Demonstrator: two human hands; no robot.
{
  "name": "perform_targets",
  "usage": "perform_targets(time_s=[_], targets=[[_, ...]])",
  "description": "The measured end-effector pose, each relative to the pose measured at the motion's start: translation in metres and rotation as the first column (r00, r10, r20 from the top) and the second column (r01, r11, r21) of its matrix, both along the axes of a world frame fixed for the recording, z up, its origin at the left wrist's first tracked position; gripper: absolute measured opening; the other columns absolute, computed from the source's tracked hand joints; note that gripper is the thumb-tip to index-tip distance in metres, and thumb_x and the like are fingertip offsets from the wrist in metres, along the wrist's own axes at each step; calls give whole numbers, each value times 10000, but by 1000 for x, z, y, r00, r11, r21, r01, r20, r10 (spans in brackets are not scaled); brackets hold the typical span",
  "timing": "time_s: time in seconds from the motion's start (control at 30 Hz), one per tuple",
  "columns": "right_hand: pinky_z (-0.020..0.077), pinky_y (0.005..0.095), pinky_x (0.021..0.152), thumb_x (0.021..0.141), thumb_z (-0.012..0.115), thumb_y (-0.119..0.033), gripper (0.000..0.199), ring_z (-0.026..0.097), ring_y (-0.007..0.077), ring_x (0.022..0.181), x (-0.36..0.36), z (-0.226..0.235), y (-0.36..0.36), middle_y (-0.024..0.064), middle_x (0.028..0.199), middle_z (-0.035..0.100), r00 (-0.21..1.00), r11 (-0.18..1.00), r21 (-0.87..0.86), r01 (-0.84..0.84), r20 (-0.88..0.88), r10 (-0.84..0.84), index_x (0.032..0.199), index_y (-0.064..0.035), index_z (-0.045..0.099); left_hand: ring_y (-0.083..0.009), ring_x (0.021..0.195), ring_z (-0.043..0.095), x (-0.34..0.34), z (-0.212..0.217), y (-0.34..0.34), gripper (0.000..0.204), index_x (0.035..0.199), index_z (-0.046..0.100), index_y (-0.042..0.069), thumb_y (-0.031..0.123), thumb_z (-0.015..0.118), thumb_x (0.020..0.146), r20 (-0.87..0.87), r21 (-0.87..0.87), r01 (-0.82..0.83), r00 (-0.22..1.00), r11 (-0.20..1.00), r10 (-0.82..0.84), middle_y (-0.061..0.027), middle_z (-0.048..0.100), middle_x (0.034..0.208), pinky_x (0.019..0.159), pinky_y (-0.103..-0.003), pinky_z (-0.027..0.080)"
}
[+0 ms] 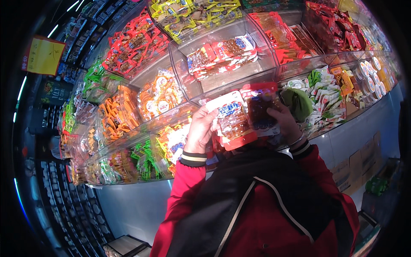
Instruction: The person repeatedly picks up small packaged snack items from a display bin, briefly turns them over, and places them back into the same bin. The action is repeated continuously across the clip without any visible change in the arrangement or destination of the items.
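Observation:
My left hand (201,128) grips the left edge of a white and red snack packet (233,120), with brown food showing through its clear lower part. In my right hand (284,123) is a red snack packet (260,108) with a dark brown middle, pinched at its right edge. The two packets are side by side and touching, in front of my chest. Just beyond them, a clear bin holds a stack of similar white and red packets (222,53). A rounded green thing (298,104), whose kind I cannot make out, lies beside my right hand.
Clear-walled bins spread around me: red packets (136,40), yellow packets (192,15), orange packets (116,112) and white-green packets (323,92). Small round-lidded cups (371,76) sit at the right. A yellow sign (44,55) hangs at the left, and cardboard boxes (357,165) stand lower right.

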State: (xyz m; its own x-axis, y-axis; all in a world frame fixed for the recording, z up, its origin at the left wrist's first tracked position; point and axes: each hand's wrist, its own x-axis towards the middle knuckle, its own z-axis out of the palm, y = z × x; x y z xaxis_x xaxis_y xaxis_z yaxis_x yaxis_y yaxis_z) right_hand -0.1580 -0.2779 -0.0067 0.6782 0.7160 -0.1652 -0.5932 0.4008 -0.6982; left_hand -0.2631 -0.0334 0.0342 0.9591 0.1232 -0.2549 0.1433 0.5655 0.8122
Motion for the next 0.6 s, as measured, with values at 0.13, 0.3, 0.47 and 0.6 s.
perform_targets(time_s=[0.13,0.3,0.47,0.6], targets=[[466,290,857,876,460,-33,373,566,157,979,-6,5,11,66,1133,558,995,992,-86,-91,38,95,1249,-42,453,-154,776,632,12,12,-16,229,1082,539,-34,28,517,862,17,-54,-42,999,998,43,-113,630,953,631,-244,546],[469,287,838,922,444,-147,327,557,133,971,-13,1,21,51,1111,561,983,996,-15,-91,-162,87,1234,-52,471,-76,698,597,26,11,-33,184,1029,567,1,20,539,848,-60,169,-6,998,986,17,-44,629,888,553,-179,493],[458,304,848,941,418,-219,346,540,139,1002,-9,-7,17,51,1115,558,991,988,-109,-111,-80,103,1235,-42,468,-101,760,606,30,13,-36,214,1069,555,9,34,530,857,47,90,-83,996,992,79,-62,636,930,596,-209,488],[432,306,878,947,404,-235,364,527,129,1006,-8,-5,18,50,1108,558,998,995,-83,-50,44,54,1245,-32,449,-170,839,613,28,7,-34,200,1054,552,-15,3,502,861,89,-28,-206,974,978,208,-110,633,964,772,-298,497]])
